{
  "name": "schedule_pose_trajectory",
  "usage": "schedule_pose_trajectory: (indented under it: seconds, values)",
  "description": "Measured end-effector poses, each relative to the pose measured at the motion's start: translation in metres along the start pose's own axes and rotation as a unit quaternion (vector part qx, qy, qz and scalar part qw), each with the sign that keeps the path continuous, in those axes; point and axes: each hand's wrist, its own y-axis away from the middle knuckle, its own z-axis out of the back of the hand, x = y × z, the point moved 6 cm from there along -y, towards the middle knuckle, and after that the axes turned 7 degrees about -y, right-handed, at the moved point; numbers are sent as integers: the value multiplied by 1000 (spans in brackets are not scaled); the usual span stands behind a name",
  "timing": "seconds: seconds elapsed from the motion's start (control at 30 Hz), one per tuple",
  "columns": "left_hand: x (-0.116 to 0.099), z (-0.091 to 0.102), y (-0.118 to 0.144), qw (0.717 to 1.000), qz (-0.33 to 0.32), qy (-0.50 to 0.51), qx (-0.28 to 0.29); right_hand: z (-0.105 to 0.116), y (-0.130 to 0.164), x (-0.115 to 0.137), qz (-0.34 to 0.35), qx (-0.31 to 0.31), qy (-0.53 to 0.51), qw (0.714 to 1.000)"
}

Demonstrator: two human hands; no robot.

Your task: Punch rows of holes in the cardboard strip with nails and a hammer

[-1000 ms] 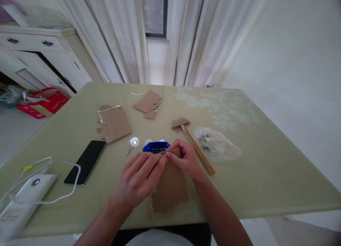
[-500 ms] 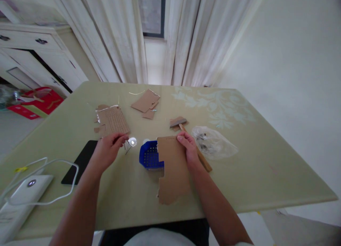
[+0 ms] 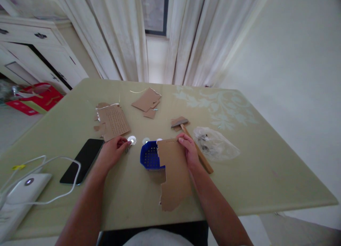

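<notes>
My right hand [image 3: 188, 148] grips the upper right edge of a torn piece of brown cardboard [image 3: 174, 175], thumb on top. Small marks run along the top of the cardboard. Its ragged left side partly covers a blue perforated plastic basket [image 3: 150, 156], whose right part is hidden. To the left, the fingertips of my left hand [image 3: 115, 150] are pinched together just above the table, beside a few thin, dark nail-like pieces [image 3: 128, 149]. What sits between those fingertips is too small to make out. Bright round light spots show on the tabletop close by.
A hammer [image 3: 197, 146] lies right of the cardboard, its head on a scrap, beside a clear plastic bag [image 3: 214, 143] with dark bits. Cardboard pieces [image 3: 114, 121] lie farther back. A phone [image 3: 82, 160] and a white power bank [image 3: 26, 192] with a cable are at left.
My left hand has shifted slightly right and lower toward the nail-like pieces. My right hand still holds the cardboard, nearly in place. The view has moved slightly.
</notes>
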Motion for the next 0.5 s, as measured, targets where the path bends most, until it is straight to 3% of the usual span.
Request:
schedule_pose_trajectory:
  seconds: [0.13,0.23,0.3,0.37,0.43,0.5]
  values:
    - [2,0,3,999,12,4,-34,-3,2,-1,-4,18,-2,1000]
    - [-12,9,12,995,-13,5,-97,-7,5,-3,-11,37,-14,999]
    - [-38,21,27,980,-88,23,-176,-11,8,-4,-21,54,-32,998]
    - [-73,27,50,955,-209,50,-206,-16,13,-4,-31,76,-50,995]
    - [-110,25,75,918,-346,61,-185,-20,18,-3,-41,102,-61,992]
    - [-138,16,95,886,-438,50,-143,-23,22,-2,-47,116,-66,990]
